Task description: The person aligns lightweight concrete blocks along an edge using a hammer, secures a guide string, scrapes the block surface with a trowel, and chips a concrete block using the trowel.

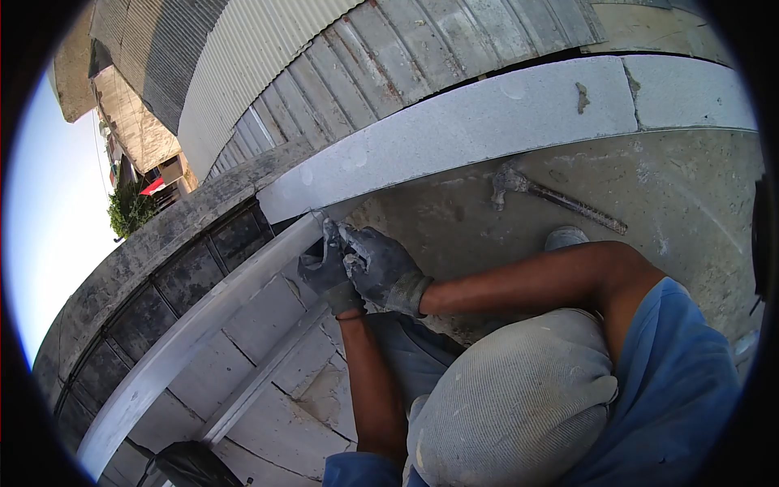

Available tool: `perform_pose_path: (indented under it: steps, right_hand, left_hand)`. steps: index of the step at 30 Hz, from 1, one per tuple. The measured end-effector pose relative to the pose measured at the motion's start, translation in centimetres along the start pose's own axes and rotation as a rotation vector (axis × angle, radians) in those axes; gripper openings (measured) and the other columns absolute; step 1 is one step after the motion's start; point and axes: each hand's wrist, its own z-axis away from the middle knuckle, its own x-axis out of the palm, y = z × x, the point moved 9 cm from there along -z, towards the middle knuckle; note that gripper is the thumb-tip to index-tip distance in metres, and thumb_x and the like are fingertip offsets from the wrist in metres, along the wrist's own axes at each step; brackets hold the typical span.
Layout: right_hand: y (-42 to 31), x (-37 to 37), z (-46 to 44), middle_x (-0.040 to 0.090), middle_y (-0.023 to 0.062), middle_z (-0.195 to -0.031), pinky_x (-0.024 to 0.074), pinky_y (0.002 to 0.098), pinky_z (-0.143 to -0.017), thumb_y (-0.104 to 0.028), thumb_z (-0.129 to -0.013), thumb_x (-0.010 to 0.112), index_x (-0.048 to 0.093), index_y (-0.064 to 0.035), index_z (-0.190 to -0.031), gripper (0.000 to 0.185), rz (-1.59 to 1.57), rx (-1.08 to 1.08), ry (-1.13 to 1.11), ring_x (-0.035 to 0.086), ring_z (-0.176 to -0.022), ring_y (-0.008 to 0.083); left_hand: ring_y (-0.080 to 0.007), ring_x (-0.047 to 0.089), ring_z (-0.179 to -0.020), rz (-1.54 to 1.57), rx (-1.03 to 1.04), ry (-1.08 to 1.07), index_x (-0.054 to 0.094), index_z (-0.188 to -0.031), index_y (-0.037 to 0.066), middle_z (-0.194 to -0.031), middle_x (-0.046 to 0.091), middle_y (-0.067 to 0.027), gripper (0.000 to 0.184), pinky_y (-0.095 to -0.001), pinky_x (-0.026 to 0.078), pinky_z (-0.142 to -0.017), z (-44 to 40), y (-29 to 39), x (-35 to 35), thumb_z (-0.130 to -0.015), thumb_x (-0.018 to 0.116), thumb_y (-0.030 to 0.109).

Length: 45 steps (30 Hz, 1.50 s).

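Observation:
Both of my hands wear dark grey work gloves and are close together in the middle of the view. My left hand (324,266) is closed near the end of a long pale metal bar (203,326), its fingers round something too small to make out. Against it, my right hand (380,264) has its fingers bent around a small greyish thing that I cannot identify. The bar's end lies just beside the fingertips, close to the row of white blocks (462,122).
A hammer (568,203) lies on the concrete floor (690,187) at the right. Corrugated sheets (389,61) stand beyond the blocks. Lower left are pale blocks (268,325), a second bar (260,377) and a black bag (195,465). A light cap (519,398) fills the lower middle.

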Motion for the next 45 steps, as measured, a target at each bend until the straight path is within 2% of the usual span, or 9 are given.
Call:
perform_pose_path:
  steps: [11,13,22,29,33,35,37,42,45]
  right_hand:
    - [1.5,0.6,0.6,0.063,0.0246,-0.101,0.0489,0.0493,-0.086,-0.017,-0.089,0.051,0.062,-0.0023,-0.114,0.031,0.043,0.082,-0.075,0.060,-0.096,0.0424]
    - [2.0,0.5,0.8,0.063,0.0258,-0.114,0.0485,0.0458,-0.094,-0.014,-0.086,0.055,0.059,0.0022,-0.126,0.043,0.031,0.223,-0.203,0.059,-0.105,0.0411]
    - [1.9,-0.8,1.3,0.063,0.0241,-0.113,0.0489,0.0440,-0.095,-0.013,-0.087,0.058,0.060,0.0022,-0.125,0.041,0.149,0.069,-0.085,0.060,-0.105,0.0394]
    - [1.8,-0.5,1.3,0.064,0.0239,-0.115,0.0489,0.0438,-0.096,-0.014,-0.087,0.057,0.061,0.0024,-0.124,0.040,0.141,0.159,-0.159,0.061,-0.105,0.0397]
    - [2.1,-0.3,1.5,0.064,0.0241,-0.115,0.0490,0.0441,-0.095,-0.015,-0.087,0.057,0.061,0.0022,-0.123,0.040,0.117,0.145,-0.129,0.061,-0.106,0.0396]
    - [2.3,-0.3,1.3,0.063,0.0241,-0.115,0.0488,0.0443,-0.096,-0.015,-0.088,0.056,0.060,0.0023,-0.124,0.040,0.118,0.147,-0.141,0.060,-0.107,0.0395]
    - [-0.3,-1.4,0.8,0.065,0.0216,-0.110,0.0497,0.0470,-0.090,-0.020,-0.088,0.055,0.061,-0.0002,-0.120,0.038,0.249,-0.146,-0.011,0.061,-0.102,0.0398]
    - [-2.7,-2.5,-2.1,0.065,0.0215,-0.114,0.0507,0.0465,-0.091,-0.022,-0.090,0.055,0.058,-0.0001,-0.127,0.044,0.310,-0.247,-0.090,0.062,-0.104,0.0381]
    - [-3.8,-1.3,-3.4,0.062,0.0234,-0.120,0.0502,0.0457,-0.093,-0.022,-0.089,0.057,0.055,0.0013,-0.131,0.048,0.380,-0.194,-0.191,0.062,-0.106,0.0391]
  left_hand:
    - [-0.0133,0.065,-0.076,-0.026,0.086,0.107,0.071,-0.100,-0.006,-0.088,0.072,-0.0080,0.026,-0.0293,0.053,-0.069,0.4,0.4,0.1,-0.085,0.080,0.013]
    - [-0.0146,0.065,-0.077,-0.065,0.138,0.108,0.071,-0.100,-0.006,-0.089,0.073,-0.0087,0.028,-0.0302,0.054,-0.070,0.4,0.4,0.2,-0.084,0.081,0.014]
    - [-0.0207,0.069,-0.080,-0.138,0.190,0.155,0.071,-0.100,-0.007,-0.095,0.074,-0.0142,0.035,-0.0337,0.055,-0.074,0.6,1.4,0.6,-0.079,0.085,0.017]
    - [-0.0224,0.070,-0.080,-0.272,0.231,0.189,0.070,-0.099,-0.007,-0.094,0.074,-0.0154,0.036,-0.0361,0.057,-0.074,0.7,2.1,0.5,-0.079,0.085,0.018]
    - [-0.0143,0.066,-0.077,-0.260,0.250,0.194,0.072,-0.098,-0.005,-0.090,0.074,-0.0085,0.024,-0.0299,0.054,-0.072,1.1,3.1,0.9,-0.083,0.081,0.012]
    - [-0.0241,0.071,-0.081,-0.277,0.262,0.247,0.070,-0.098,-0.007,-0.094,0.074,-0.0162,0.037,-0.0367,0.057,-0.074,0.9,2.3,0.5,-0.078,0.085,0.020]
    - [-0.0244,0.071,-0.080,-0.250,0.270,0.247,0.070,-0.097,-0.007,-0.093,0.074,-0.0161,0.037,-0.0372,0.057,-0.073,0.8,1.7,0.4,-0.078,0.085,0.021]
    - [-0.0299,0.069,-0.083,-0.315,0.218,0.253,0.066,-0.097,-0.006,-0.096,0.071,-0.0180,0.037,-0.0405,0.056,-0.076,1.9,2.7,0.6,-0.083,0.082,0.025]
    - [-0.0285,0.068,-0.086,-0.343,0.362,0.287,0.064,-0.102,-0.007,-0.099,0.069,-0.0186,0.038,-0.0392,0.055,-0.077,0.6,-3.5,-0.8,-0.087,0.077,0.025]
